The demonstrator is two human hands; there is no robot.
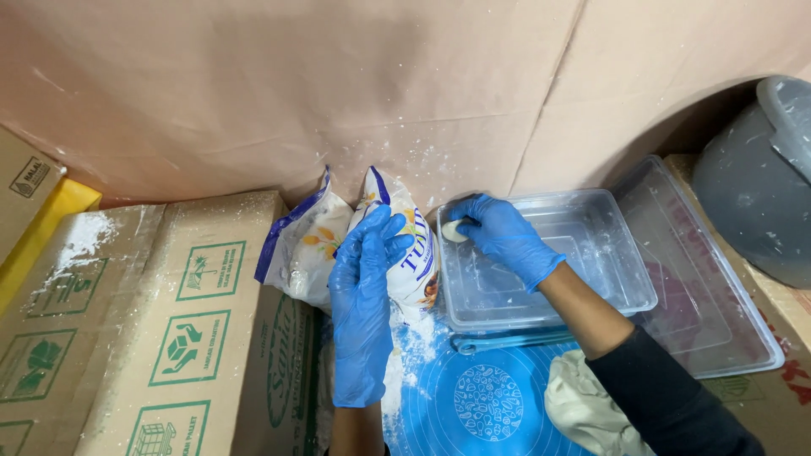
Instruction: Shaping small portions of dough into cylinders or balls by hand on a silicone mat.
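Both my hands wear blue gloves. My right hand (504, 236) pinches a small white dough ball (454, 230) at the near-left corner of a clear plastic container (591, 279). My left hand (365, 287) is held flat with fingers apart, resting against an open white flour bag (314, 245) with blue trim that leans on the brown paper wall. A blue silicone mat (481, 397) dusted with flour lies below, with a lump of pale dough (583, 409) on its right side.
Flour-dusted cardboard boxes (144, 321) with green printed symbols fill the left. A clear lid (710, 295) lies under and right of the container. A grey bucket (760, 177) stands at the far right. Brown paper (338, 84) covers the wall behind.
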